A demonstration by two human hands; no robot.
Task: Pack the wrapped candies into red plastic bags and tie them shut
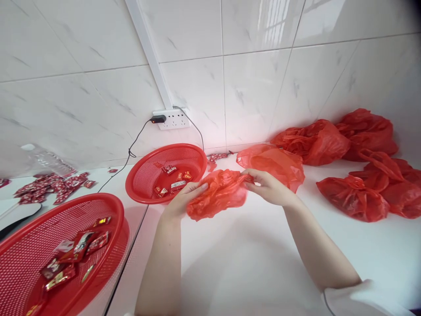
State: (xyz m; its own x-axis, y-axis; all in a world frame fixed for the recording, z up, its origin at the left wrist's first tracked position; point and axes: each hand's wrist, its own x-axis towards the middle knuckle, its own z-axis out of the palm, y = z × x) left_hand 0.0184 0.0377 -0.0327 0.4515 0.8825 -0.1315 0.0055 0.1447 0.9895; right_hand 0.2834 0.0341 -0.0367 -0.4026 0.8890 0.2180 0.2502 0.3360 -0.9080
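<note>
A crumpled red plastic bag (219, 193) is held between both hands above the white table (250, 263). My left hand (182, 199) grips its left side, fingers curled round the plastic. My right hand (268, 186) pinches its upper right edge. Just behind the bag sits a red mesh basket (154, 169) with several small red-wrapped candies (173, 182) inside. Another red bag (272, 162) lies right behind my right hand.
A second red basket (55, 228) with candies stands at the near left. Loose candies (49, 186) lie at the far left beside a clear bottle (49, 160). Several filled red bags (362, 175) crowd the right. A wall socket (171, 118) with a black cable is on the tiled wall.
</note>
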